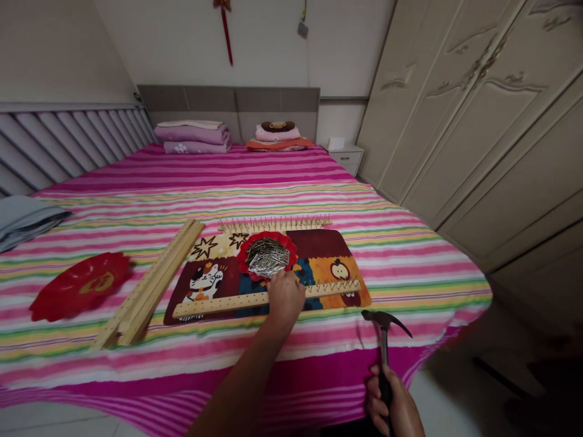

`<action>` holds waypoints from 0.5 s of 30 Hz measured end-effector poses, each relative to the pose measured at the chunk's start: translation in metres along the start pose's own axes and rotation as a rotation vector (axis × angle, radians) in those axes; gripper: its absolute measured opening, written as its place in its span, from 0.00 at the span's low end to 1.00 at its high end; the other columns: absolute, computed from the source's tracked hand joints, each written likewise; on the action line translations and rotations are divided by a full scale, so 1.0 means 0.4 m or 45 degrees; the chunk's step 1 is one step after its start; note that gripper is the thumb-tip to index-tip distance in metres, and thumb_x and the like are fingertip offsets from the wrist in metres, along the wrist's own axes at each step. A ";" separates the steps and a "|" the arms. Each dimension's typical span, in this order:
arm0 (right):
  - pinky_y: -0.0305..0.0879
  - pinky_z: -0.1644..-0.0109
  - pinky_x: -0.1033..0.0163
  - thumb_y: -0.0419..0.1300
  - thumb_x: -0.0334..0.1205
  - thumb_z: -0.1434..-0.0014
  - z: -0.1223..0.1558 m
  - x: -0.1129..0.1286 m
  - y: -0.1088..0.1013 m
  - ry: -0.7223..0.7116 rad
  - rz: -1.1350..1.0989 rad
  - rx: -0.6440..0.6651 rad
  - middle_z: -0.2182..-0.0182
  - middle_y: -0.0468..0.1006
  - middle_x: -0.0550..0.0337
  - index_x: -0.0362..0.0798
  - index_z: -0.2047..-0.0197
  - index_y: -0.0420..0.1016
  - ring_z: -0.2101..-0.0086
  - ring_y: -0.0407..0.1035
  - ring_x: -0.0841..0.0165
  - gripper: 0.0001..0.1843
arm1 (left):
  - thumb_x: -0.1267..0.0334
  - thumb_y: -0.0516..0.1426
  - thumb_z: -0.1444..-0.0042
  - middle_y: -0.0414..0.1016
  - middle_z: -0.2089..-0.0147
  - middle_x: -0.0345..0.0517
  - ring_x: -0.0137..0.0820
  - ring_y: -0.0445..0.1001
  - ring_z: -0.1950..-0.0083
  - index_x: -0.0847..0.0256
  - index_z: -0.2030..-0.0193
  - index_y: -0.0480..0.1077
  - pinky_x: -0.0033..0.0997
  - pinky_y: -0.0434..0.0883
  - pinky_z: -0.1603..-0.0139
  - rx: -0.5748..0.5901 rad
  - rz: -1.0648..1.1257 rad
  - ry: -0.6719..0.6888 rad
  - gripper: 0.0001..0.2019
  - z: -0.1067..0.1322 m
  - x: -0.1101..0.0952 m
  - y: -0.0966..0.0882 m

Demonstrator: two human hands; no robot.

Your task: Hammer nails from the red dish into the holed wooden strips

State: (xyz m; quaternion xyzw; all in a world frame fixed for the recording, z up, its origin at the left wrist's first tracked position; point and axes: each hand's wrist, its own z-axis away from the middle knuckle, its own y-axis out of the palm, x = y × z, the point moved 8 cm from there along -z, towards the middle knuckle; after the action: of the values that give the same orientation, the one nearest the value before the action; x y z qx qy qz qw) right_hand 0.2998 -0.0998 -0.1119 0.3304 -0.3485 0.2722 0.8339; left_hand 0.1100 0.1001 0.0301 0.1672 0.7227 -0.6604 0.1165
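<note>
My left hand (286, 297) reaches over a wooden strip studded with a row of nails (218, 306) and rests at the front of a red scalloped dish (243, 255). The dish holds a heap of silver nails (268, 256). Whether the fingers pinch a nail is hidden. My right hand (392, 403) grips the handle of a claw hammer (384, 346), held upright off the bed near its front edge. The strip lies on a patchwork cartoon-cat mat (314, 249), and a second nailed strip (273, 224) lies along the mat's far edge.
A pile of wooden strips (150, 282) and a blurred red dish (82, 286) lie left of the mat on a striped bedspread (410, 273). Folded grey cloth (27, 221) is at the far left. A wardrobe (478, 103) stands on the right, with folded bedding (194, 136) at the headboard.
</note>
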 end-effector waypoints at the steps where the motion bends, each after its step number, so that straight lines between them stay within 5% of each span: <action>1: 0.42 0.90 0.75 0.64 0.59 0.55 -0.002 -0.002 -0.001 0.002 0.002 -0.001 0.84 0.59 0.73 0.50 0.66 0.65 0.88 0.47 0.80 0.23 | 0.64 0.54 0.48 0.74 0.58 0.53 0.41 0.69 0.52 0.64 0.61 0.74 0.37 0.62 0.53 -0.012 0.041 0.005 0.11 -0.003 0.004 -0.005; 8: 0.42 0.90 0.75 0.63 0.60 0.55 -0.007 -0.004 -0.003 0.001 -0.004 -0.009 0.85 0.60 0.73 0.49 0.66 0.65 0.88 0.47 0.80 0.24 | 0.68 0.51 0.46 0.74 0.56 0.52 0.39 0.69 0.52 0.60 0.60 0.75 0.36 0.64 0.52 -0.109 0.019 -0.018 0.12 -0.086 0.075 -0.083; 15: 0.41 0.91 0.74 0.65 0.59 0.57 -0.021 -0.014 -0.015 0.011 0.004 -0.001 0.85 0.60 0.73 0.50 0.66 0.64 0.89 0.46 0.79 0.25 | 0.67 0.49 0.44 0.75 0.56 0.55 0.42 0.72 0.53 0.61 0.63 0.76 0.38 0.65 0.58 0.100 -0.257 -0.071 0.13 -0.153 0.122 -0.022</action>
State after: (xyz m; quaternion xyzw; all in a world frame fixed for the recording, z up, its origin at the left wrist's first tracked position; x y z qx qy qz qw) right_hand 0.3040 -0.0987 -0.1228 0.3283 -0.3457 0.2749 0.8350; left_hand 0.0649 0.1646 0.0254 0.0796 0.7058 -0.7011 0.0628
